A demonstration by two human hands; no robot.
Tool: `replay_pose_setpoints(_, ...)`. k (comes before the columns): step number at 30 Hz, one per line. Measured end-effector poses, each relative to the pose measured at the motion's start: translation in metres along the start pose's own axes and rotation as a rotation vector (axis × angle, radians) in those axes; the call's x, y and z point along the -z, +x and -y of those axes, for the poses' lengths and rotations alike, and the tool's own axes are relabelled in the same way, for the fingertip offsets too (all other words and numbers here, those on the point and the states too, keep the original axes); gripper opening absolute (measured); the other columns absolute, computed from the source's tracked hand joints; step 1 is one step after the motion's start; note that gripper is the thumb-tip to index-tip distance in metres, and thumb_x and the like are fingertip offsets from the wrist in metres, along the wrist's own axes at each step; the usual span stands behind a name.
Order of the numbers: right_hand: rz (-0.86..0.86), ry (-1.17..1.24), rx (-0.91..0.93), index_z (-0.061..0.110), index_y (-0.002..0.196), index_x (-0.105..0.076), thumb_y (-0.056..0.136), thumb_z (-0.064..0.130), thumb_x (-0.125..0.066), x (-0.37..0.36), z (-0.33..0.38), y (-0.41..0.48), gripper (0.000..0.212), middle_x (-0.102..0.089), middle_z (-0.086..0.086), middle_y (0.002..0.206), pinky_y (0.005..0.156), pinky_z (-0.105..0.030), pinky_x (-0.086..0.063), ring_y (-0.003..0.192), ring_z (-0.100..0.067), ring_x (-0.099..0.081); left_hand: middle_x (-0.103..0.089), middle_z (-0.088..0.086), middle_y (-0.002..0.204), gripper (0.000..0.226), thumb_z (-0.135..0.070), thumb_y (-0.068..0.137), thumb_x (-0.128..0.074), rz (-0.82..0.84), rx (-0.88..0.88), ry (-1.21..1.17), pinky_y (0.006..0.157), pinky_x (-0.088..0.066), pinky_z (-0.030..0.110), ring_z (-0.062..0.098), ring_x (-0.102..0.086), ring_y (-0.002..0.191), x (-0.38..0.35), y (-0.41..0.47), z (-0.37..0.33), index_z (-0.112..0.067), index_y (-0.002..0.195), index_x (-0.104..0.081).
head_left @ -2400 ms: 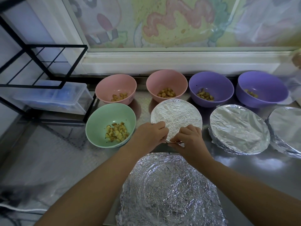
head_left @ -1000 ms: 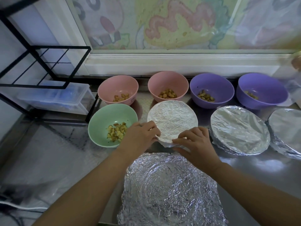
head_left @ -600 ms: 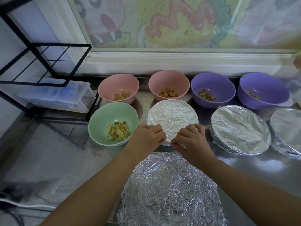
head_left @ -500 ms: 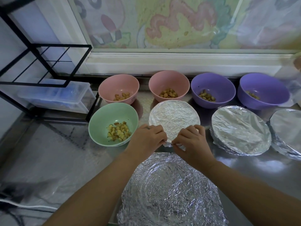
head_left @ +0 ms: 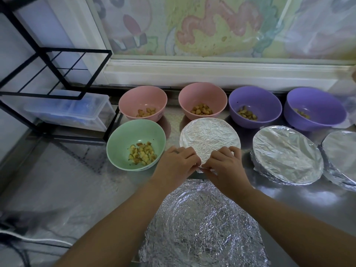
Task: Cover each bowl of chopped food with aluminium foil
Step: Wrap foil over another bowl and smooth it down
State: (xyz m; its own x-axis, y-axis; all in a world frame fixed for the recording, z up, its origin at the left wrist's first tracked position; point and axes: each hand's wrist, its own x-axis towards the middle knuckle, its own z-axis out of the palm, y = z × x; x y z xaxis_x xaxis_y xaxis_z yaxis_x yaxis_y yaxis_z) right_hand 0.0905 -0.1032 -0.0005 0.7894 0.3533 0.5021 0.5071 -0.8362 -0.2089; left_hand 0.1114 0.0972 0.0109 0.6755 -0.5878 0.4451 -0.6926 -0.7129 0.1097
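Foil-covered bowl (head_left: 210,135): centre frame on the tabletop (head_left: 289,197), crinkled silver sheet taut over its rim.
Left hand (head_left: 176,164): fingers curled, pinching its near foil edge.
Right hand (head_left: 224,165): pinching the same edge, just beside the left.
Green bowl (head_left: 123,135): just left, uncovered, chopped food inside.

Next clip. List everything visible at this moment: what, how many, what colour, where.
pink bowls: 2, pink, back row left, uncovered, holding chopped food
purple bowls: 2, purple, back row right, uncovered, food inside
green bowl: 1, green, front row left, uncovered, food inside
foil-covered bowls: 3, silver, front row, centre to far right
foil sheet: 1, silver, crumpled, nearest the camera
wire rack: 1, black, far left
plastic box: 1, clear, within the rack
painted panel: 1, pastel, behind the bowls
counter: 1, grey metal, under the bowls
left hand: 1, pinches the near foil edge of the centre foil-covered bowl
right hand: 1, pinches the same edge beside it
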Motion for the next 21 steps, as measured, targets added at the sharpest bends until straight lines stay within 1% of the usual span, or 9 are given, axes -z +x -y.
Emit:
replay_pose_setpoints(1, 0.003, 0.007, -0.008, 0.024, 0.070, -0.069, 0.084, 0.042, -0.063, 0.001, 0.001, 0.000, 0.023, -0.057, 0.012, 0.074, 0.090, -0.037, -0.029, 0.079, -0.018, -0.051, -0.062, -0.007, 0.095, 0.027, -0.039, 0.078, -0.078, -0.003, 0.030, 0.031, 0.073, -0.048, 0.036, 0.017, -0.061, 0.077, -0.002, -0.003, -0.002, -0.025, 0.095, -0.062)
replay_pose_setpoints(3, 0.012, 0.017, -0.021, 0.025, 0.070, -0.070, 0.079, 0.038, -0.075, 0.002, 0.001, 0.000, 0.017, -0.057, 0.013, 0.074, 0.091, -0.036, -0.028, 0.080, -0.018, -0.051, -0.059, -0.006, 0.100, 0.048, -0.054, 0.071, -0.080, 0.007, 0.103, 0.103, 0.074, -0.044, 0.036, 0.019, -0.058, 0.082, -0.009, -0.011, -0.007, -0.027, 0.101, -0.054)
replay_pose_setpoints(5, 0.024, 0.025, -0.045, 0.026, 0.069, -0.070, 0.072, 0.031, -0.087, 0.002, 0.001, 0.000, 0.018, -0.057, 0.014, 0.073, 0.092, -0.036, -0.027, 0.080, -0.018, -0.052, -0.057, -0.005, 0.100, 0.053, -0.061, 0.069, -0.078, 0.003, 0.157, 0.130, 0.074, -0.042, 0.037, 0.019, -0.055, 0.083, -0.015, -0.015, -0.014, -0.026, 0.100, -0.052)
replay_pose_setpoints(7, 0.035, 0.041, -0.067, 0.027, 0.069, -0.071, 0.069, 0.029, -0.090, 0.003, 0.002, 0.000, 0.019, -0.057, 0.014, 0.073, 0.092, -0.034, -0.025, 0.081, -0.018, -0.052, -0.057, -0.005, 0.096, 0.048, -0.061, 0.072, -0.077, -0.017, 0.188, 0.135, 0.072, -0.042, 0.038, 0.019, -0.053, 0.080, -0.017, -0.013, -0.017, -0.024, 0.095, -0.055)
replay_pose_setpoints(9, 0.033, 0.061, -0.079, 0.028, 0.069, -0.071, 0.072, 0.034, -0.085, 0.003, 0.003, 0.000, 0.016, -0.057, 0.014, 0.072, 0.092, -0.032, -0.023, 0.081, -0.016, -0.051, -0.056, -0.004, 0.090, 0.042, -0.058, 0.075, -0.075, -0.043, 0.188, 0.156, 0.069, -0.042, 0.037, 0.019, -0.053, 0.076, -0.018, -0.009, -0.016, -0.023, 0.089, -0.057)
replay_pose_setpoints(11, 0.032, 0.072, -0.089, 0.028, 0.068, -0.070, 0.074, 0.040, -0.079, 0.004, 0.004, 0.001, 0.017, -0.057, 0.015, 0.071, 0.090, -0.032, -0.023, 0.080, -0.015, -0.050, -0.056, -0.005, 0.085, 0.036, -0.054, 0.077, -0.073, -0.068, 0.162, 0.175, 0.069, -0.039, 0.036, 0.019, -0.053, 0.074, -0.019, -0.006, -0.012, -0.023, 0.085, -0.057)
replay_pose_setpoints(15, 0.053, 0.091, -0.114, 0.028, 0.068, -0.070, 0.071, 0.035, -0.090, 0.005, 0.004, 0.003, 0.021, -0.057, 0.015, 0.072, 0.088, -0.031, -0.023, 0.079, -0.016, -0.052, -0.055, -0.005, 0.080, 0.027, -0.048, 0.079, -0.064, -0.092, 0.117, 0.175, 0.068, -0.039, 0.036, 0.020, -0.052, 0.071, -0.020, -0.001, -0.007, -0.022, 0.080, -0.057)
replay_pose_setpoints(18, 0.066, 0.109, -0.118, 0.027, 0.068, -0.071, 0.069, 0.034, -0.091, 0.004, 0.003, 0.003, 0.022, -0.058, 0.015, 0.071, 0.088, -0.030, -0.023, 0.079, -0.016, -0.052, -0.055, -0.005, 0.077, 0.029, -0.049, 0.081, -0.057, -0.113, 0.092, 0.178, 0.067, -0.043, 0.036, 0.018, -0.053, 0.068, -0.019, 0.002, -0.006, -0.021, 0.076, -0.058)
replay_pose_setpoints(21, 0.045, 0.125, -0.106, 0.027, 0.068, -0.071, 0.071, 0.034, -0.089, 0.003, 0.002, 0.001, 0.019, -0.058, 0.015, 0.071, 0.087, -0.030, -0.023, 0.078, -0.017, -0.053, -0.055, -0.005, 0.076, 0.029, -0.049, 0.081, -0.056, -0.123, 0.088, 0.195, 0.068, -0.041, 0.035, 0.018, -0.053, 0.067, -0.018, 0.003, -0.007, -0.020, 0.074, -0.058)
